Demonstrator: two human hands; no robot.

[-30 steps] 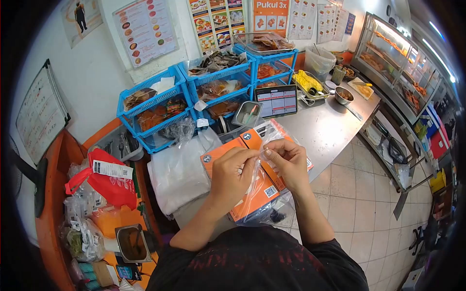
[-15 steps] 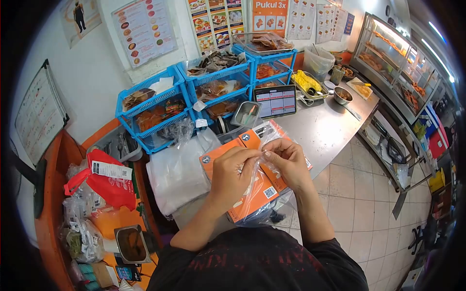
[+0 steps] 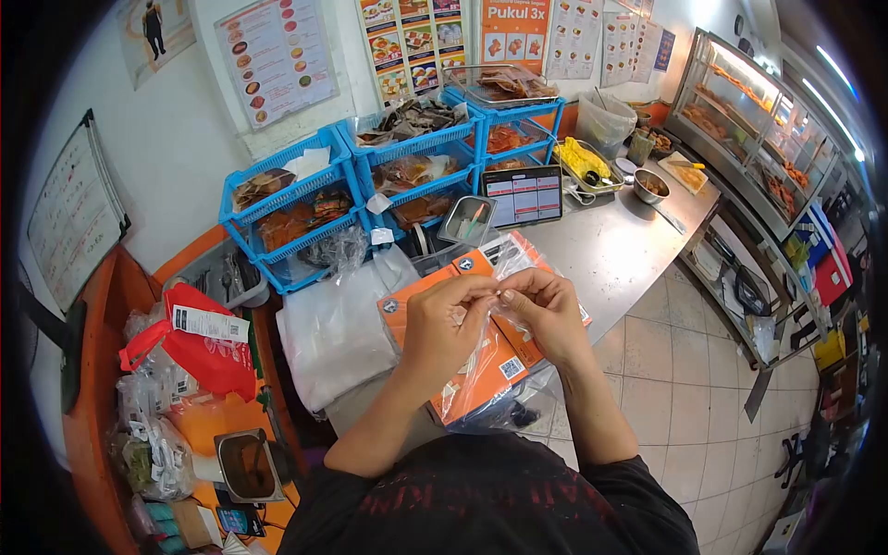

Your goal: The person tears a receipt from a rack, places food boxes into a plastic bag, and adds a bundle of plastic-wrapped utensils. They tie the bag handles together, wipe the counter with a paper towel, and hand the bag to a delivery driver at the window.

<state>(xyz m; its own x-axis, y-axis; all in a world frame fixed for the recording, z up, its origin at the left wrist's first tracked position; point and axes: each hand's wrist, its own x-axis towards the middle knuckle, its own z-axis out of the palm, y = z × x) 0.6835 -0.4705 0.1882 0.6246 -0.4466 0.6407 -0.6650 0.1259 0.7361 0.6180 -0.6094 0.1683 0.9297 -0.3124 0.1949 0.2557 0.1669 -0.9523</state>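
Observation:
In front of my chest, both hands are closed in a pinch at the gathered top of a clear plastic bag (image 3: pixel 481 375). My left hand (image 3: pixel 439 324) grips it from the left, and my right hand (image 3: pixel 550 319) from the right, fingertips almost touching. The bag hangs down toward me, and something dark shows through its lower part; I cannot make out what it is. Behind and under the bag lie orange printed packages or sheets (image 3: pixel 511 348) with a QR code. Left of them is a pile of flat clear plastic bags (image 3: pixel 333 338).
Blue baskets (image 3: pixel 305 222) of packed food stand stacked along the wall. Before them are a tablet (image 3: pixel 524 196) and a small steel tray (image 3: pixel 469 220). A metal bowl (image 3: pixel 650 185) sits on the steel table (image 3: pixel 610 248). A red bag (image 3: pixel 213 342) lies on the left shelf.
Both hands stay at the bag's top, with the fingers shifting slightly as they pinch it. The view has moved very little.

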